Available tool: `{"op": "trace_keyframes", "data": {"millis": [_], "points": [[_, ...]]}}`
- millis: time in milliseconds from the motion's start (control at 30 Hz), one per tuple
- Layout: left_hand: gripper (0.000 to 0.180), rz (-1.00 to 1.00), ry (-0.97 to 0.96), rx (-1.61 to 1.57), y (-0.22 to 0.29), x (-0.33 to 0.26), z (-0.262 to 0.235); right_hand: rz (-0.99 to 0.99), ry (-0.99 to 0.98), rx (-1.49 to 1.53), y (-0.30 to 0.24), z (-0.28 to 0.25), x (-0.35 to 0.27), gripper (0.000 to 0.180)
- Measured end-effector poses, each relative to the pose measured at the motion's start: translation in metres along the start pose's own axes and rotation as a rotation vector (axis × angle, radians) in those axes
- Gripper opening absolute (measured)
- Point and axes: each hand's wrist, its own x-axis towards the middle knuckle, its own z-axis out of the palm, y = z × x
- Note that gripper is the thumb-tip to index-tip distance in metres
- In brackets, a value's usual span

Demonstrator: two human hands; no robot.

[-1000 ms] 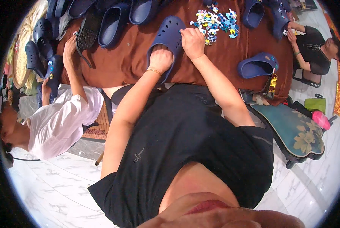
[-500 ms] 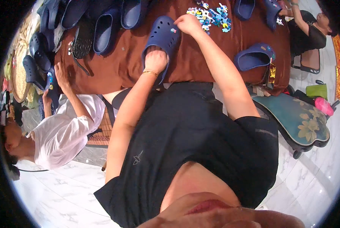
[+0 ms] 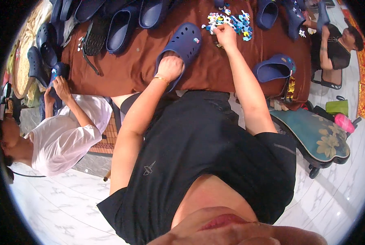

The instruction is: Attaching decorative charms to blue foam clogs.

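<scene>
A: Where is the thing being handled?

B: The blue clog (image 3: 185,38) is in the upper middle of the frame, over the brown cloth (image 3: 215,75), with its toe pointing to the upper right. One small charm (image 3: 196,40) sits near the toe.

A: And the left hand (image 3: 171,67)?

B: It is put inside the clog's opening. The fingers are mostly hidden there, so I cannot tell if they are spread or pressed together.

A: What about the right hand (image 3: 225,34)?

B: It is at the lower left edge of the heap of colourful charms (image 3: 244,25), right of the clog. Thumb and forefinger come close together, but whether they pinch a charm, I cannot tell.

A: What else is around?

B: In the upper left, a black shoe (image 3: 94,38) lies beside another clog (image 3: 119,30). At the left, a co-worker in a white shirt (image 3: 68,136) handles a decorated clog (image 3: 59,70).
</scene>
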Motion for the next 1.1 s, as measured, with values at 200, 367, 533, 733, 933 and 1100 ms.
{"op": "trace_keyframes", "data": {"millis": [200,367,533,733,933,1100], "points": [[0.018,0.007,0.016,-0.008,0.001,-0.003,-0.001,-0.044,-0.465,0.549,-0.03,0.008,0.003,0.023],[0.019,-0.005,-0.018,-0.043,0.005,0.0,-0.003,0.017,-0.221,0.309,-0.023,0.01,0.022,0.022],[0.019,-0.043,-0.052,-0.027,0.002,-0.003,-0.004,0.073,-0.495,0.661,-0.045,0.002,0.012,0.02],[0.018,-0.019,-0.024,-0.036,0.003,0.002,-0.002,-0.081,-0.433,0.227,-0.037,0.015,0.015,0.035],[0.017,-0.015,-0.064,-0.004,0.003,-0.004,-0.003,-0.064,-0.755,-0.167,-0.064,0.004,0.039,0.042],[0.019,0.048,0.012,0.0,0.0,0.0,0.01,-0.074,-0.741,-0.506,-0.096,-0.003,0.048,0.03]]}}
